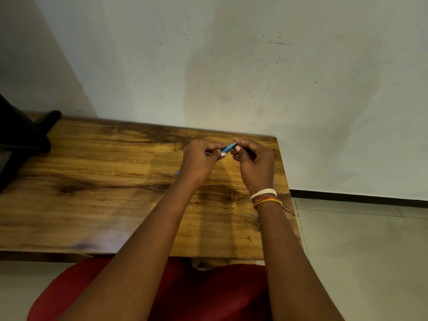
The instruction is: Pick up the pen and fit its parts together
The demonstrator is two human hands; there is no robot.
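Above the wooden worktop [97, 181], the left hand [199, 162] and right hand [254, 163] each pinch one end of a blue pen [228, 148]; no writing on it is readable.

Pen [228, 148] between both hands, above table [104, 181].

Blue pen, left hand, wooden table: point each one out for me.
blue pen [228, 148], head view, on its barrel between the hands
left hand [199, 162], head view, on its back
wooden table [104, 181], head view, on bare top
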